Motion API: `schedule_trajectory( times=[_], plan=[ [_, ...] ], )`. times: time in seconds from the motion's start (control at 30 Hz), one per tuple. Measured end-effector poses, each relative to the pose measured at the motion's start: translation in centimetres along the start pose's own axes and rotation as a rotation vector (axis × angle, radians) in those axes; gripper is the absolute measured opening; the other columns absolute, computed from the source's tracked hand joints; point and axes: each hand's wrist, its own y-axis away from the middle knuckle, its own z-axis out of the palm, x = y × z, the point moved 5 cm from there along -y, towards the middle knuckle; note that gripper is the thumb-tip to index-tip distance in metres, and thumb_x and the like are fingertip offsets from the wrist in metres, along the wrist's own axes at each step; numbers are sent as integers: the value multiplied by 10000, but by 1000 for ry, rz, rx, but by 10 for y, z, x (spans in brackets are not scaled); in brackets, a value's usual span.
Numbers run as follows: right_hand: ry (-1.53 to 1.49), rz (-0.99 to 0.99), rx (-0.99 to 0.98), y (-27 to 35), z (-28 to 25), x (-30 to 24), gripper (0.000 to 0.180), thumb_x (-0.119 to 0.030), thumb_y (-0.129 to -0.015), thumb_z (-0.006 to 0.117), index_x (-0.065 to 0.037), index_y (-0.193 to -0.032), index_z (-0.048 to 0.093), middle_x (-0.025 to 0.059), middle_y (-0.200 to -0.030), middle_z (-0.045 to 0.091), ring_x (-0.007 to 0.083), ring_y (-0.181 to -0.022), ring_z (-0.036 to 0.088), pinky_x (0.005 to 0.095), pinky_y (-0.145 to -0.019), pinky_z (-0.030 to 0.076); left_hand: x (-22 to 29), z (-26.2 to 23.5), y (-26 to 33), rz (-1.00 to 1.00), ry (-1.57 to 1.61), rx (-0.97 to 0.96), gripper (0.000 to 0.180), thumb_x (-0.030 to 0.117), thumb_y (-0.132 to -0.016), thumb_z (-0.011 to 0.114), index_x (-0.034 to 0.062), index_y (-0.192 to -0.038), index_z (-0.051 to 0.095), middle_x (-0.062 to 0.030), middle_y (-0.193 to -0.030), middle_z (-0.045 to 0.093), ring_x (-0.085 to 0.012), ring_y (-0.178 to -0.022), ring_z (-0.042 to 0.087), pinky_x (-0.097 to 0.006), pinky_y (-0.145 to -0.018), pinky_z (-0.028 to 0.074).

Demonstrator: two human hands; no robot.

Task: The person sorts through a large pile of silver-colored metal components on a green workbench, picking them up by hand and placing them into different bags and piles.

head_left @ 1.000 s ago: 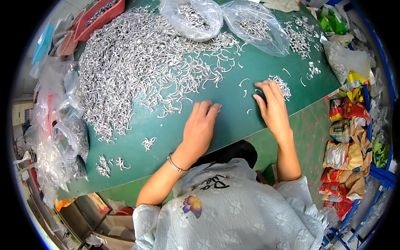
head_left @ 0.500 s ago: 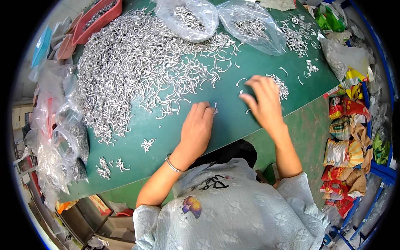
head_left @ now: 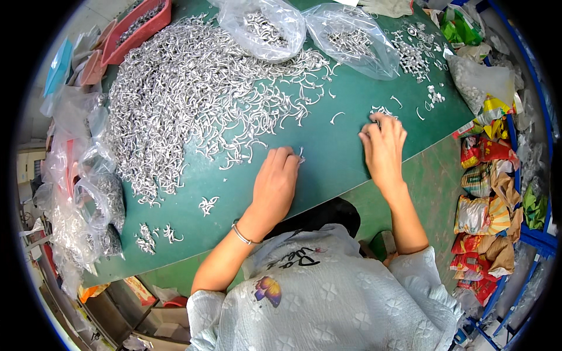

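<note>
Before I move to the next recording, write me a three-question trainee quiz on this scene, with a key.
1. Multiple choice: which wrist wears the bracelet?
A) left
B) right
C) both

2. True or false: the large pile of curved metal pieces lies on the right side of the picture.

3. Short answer: what lies at the fingertips of the right hand?

Key:
1. A.
2. False; the pile spreads over the left part of the green table.
3. A small cluster of silvery pieces; whether the hand grips one cannot be told.
</note>
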Motion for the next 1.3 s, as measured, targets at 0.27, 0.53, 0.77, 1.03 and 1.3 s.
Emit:
schedule_trajectory(
  times=[0.27,0.53,0.77,1.03,1.3],
  plan=[
    [-74,11,-281,-37,38,-34,209,-123,-802,678,-38,-980,609,121,-1051,595,296,-1045,534,390,-853,398,3,5,-2,6,18,-68,133,-28,-817,609,-26,-945,576,-158,-1032,550,-330,-924,536,-405,-792,462],
    [-98,286,-2,-48,-5,45,205,-121,-784,716,-21,-942,631,167,-942,636,358,-941,592,453,-825,475,10,0,-8,102,-48,-82,161,-28,-805,641,-12,-960,600,-154,-1254,558,-350,-1153,533,-436,-969,435],
    [-6,290,-78,-53,12,101,115,-47,-809,677,4,-850,584,207,-868,623,404,-859,606,487,-746,477,8,10,-10,137,46,-124,207,-50,-773,635,-11,-972,592,-146,-1216,568,-344,-1121,543,-427,-933,462],
    [-52,-184,-211,-67,34,-13,54,-31,-813,622,-36,-816,569,131,-825,592,303,-866,545,409,-777,377,5,4,-4,96,52,-118,201,-65,-768,630,-9,-959,596,-136,-1158,578,-346,-1077,551,-415,-896,467],
    [-71,-236,-221,-63,33,-10,29,-57,-832,609,-39,-838,587,91,-797,556,271,-831,520,381,-765,356,8,7,-8,96,41,-109,186,-64,-781,636,-4,-952,598,-131,-1133,577,-336,-1048,559,-408,-881,467]
  ],
)
